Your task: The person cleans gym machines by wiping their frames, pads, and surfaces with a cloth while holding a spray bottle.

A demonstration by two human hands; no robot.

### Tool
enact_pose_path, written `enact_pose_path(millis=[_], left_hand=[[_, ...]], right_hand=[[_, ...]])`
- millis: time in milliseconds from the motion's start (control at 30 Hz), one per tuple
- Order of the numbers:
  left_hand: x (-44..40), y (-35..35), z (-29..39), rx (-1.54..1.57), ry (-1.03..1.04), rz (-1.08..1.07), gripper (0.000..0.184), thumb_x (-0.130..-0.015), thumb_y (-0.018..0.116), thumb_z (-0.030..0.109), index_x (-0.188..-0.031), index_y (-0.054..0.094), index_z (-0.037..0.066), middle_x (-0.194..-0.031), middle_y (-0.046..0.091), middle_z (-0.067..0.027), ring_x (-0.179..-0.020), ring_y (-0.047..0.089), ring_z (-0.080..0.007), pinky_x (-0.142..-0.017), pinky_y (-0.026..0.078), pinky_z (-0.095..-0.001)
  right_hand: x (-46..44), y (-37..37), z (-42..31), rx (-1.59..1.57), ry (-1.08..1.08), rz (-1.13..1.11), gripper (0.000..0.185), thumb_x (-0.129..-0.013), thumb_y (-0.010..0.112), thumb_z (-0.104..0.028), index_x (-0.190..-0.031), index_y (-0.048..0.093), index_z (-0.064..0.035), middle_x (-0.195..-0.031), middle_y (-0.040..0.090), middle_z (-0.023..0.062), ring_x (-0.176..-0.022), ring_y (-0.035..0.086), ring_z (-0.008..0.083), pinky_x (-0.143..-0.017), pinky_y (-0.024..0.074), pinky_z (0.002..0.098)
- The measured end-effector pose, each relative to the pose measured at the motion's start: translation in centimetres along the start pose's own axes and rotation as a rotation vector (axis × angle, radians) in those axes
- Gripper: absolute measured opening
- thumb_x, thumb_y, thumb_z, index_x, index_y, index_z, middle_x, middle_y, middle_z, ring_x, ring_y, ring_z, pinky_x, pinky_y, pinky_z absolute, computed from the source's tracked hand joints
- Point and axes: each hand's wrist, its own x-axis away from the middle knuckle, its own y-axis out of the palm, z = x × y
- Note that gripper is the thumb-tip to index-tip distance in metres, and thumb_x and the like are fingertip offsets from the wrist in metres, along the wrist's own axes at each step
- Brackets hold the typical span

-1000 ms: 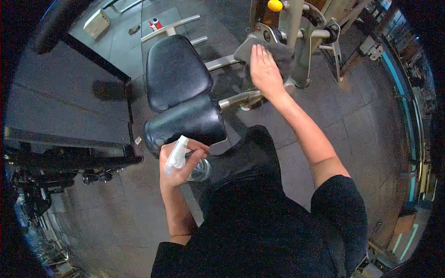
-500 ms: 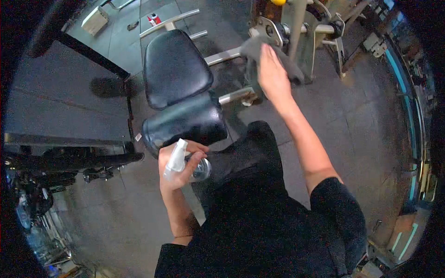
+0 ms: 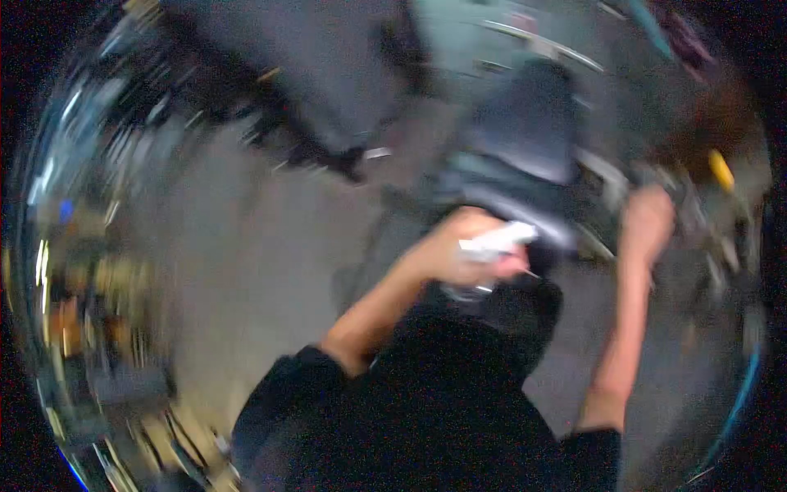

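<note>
The whole view is smeared by motion. My left hand [image 3: 457, 244] is wrapped round a clear spray bottle with a white trigger head [image 3: 502, 239], held low in front of the padded bench. My right hand [image 3: 648, 220] is stretched out to the right of the bench, beside the machine frame. A blurred grey cloth [image 3: 653, 175] shows at its fingers, which look closed on it. Just beyond the bottle lies the black roller pad [image 3: 516, 205], with the black seat pad [image 3: 529, 123] behind it.
Metal bars [image 3: 602, 176] of the machine run right from the bench. A yellow part [image 3: 721, 170] shows at far right. Dark equipment [image 3: 328, 152] stands at upper left, and blurred racks line the left edge. Grey floor [image 3: 270, 246] lies between.
My view has swung left, so the bench now appears farther right and tilted. My right hand has gone from flat on the cloth to a more closed shape. The bottle stays in my left hand.
</note>
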Motion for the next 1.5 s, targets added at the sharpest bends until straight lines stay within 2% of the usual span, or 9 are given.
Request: enact_pose_path(millis=[67,233,433,633,1033,1167,1233,1367,1500], left_hand=[[0.0,-0.7,1.4,-0.021,-0.162,-0.021,0.014,-0.088,0.079,0.023,-0.086,0.074,0.010,-0.077,0.073,-0.0076,-0.066,0.069,-0.0216,-0.062,0.054,-0.0360],[0.0,-0.5,0.9,-0.072,-0.193,0.044,0.014,-0.082,0.080,0.022,-0.086,0.074,0.010,-0.077,0.073,-0.0078,-0.066,0.069,-0.0239,-0.063,0.054,-0.0366],[1.0,0.0,1.0,-0.086,-0.151,0.108,0.012,-0.082,0.079,0.021,-0.087,0.076,0.010,-0.079,0.075,-0.0084,-0.069,0.073,-0.0209,-0.063,0.056,-0.0356],[1.0,0.5,0.8,-0.102,-0.145,0.144,0.008,-0.086,0.079,0.016,-0.087,0.077,0.008,-0.077,0.074,-0.0064,-0.064,0.069,-0.0160,-0.062,0.054,-0.0311],[1.9,1.5,1.7,-0.148,-0.240,0.203,0.008,-0.092,0.073,0.011,-0.091,0.074,0.003,-0.083,0.075,-0.0075,-0.071,0.070,-0.0125,-0.065,0.056,-0.0296],[8.0,2.9,1.5,-0.191,-0.103,0.198,0.009,-0.089,0.077,0.009,-0.094,0.072,0.003,-0.085,0.074,-0.0100,-0.076,0.074,-0.0248,-0.068,0.057,-0.0338],[11.9,2.9,0.7,-0.108,-0.233,0.222,0.010,-0.088,0.077,0.007,-0.095,0.072,0.002,-0.088,0.074,-0.0113,-0.077,0.074,-0.0246,-0.069,0.057,-0.0340],[19.5,2.6,-0.5,-0.174,-0.448,0.292,0.010,-0.090,0.078,0.010,-0.094,0.073,0.002,-0.090,0.076,-0.0113,-0.079,0.074,-0.0206,-0.072,0.057,-0.0334],[23.9,0.9,-0.8,0.000,-0.640,0.609,0.012,-0.089,0.078,0.015,-0.090,0.074,0.004,-0.081,0.073,-0.0096,-0.071,0.070,-0.0156,-0.066,0.053,-0.0318]], right_hand=[[-2.2,5.3,2.2,0.768,-0.385,0.171,0.021,-0.098,0.053,-0.017,-0.112,0.067,-0.0110,-0.096,0.068,0.0000,-0.090,0.067,0.0163,-0.077,0.0518,0.0262],[-11.6,14.5,3.5,-0.483,-0.023,-0.155,0.035,-0.105,0.048,-0.028,-0.129,0.060,-0.0072,-0.104,0.071,0.0255,-0.093,0.069,0.0456,-0.075,0.0529,0.0575],[-3.7,11.4,3.2,-0.513,0.086,-0.003,0.049,-0.105,0.050,-0.022,-0.151,0.048,-0.0061,-0.154,0.051,0.0159,-0.137,0.053,0.0344,-0.111,0.0440,0.0425],[2.8,4.1,3.4,-0.740,-0.071,0.201,0.053,-0.100,0.051,-0.012,-0.152,0.047,-0.0043,-0.156,0.050,0.0139,-0.141,0.049,0.0314,-0.113,0.0425,0.0384],[-7.9,2.3,1.5,-0.579,0.238,-0.260,0.039,-0.105,0.050,-0.029,-0.132,0.065,-0.0040,-0.123,0.071,0.0223,-0.114,0.068,0.0396,-0.098,0.0519,0.0476],[0.3,-7.9,0.3,-1.603,0.644,0.167,0.053,-0.108,0.056,-0.033,-0.144,0.054,0.0062,-0.124,0.072,0.0118,-0.113,0.066,0.0212,-0.105,0.0479,0.0397],[4.1,-14.3,-3.7,-1.717,0.582,0.284,0.053,-0.107,0.057,-0.028,-0.147,0.051,0.0047,-0.137,0.066,0.0151,-0.124,0.061,0.0253,-0.111,0.0436,0.0401],[5.1,-19.7,-12.1,-0.717,-0.502,0.180,0.063,-0.100,0.064,-0.039,-0.147,0.052,0.0000,-0.152,0.051,0.0224,-0.139,0.050,0.0404,-0.115,0.0396,0.0509],[2.8,-20.2,-19.0,-0.617,-0.500,0.257,0.064,-0.098,0.063,-0.047,-0.145,0.055,-0.0026,-0.147,0.055,0.0230,-0.134,0.052,0.0462,-0.114,0.0387,0.0557]])
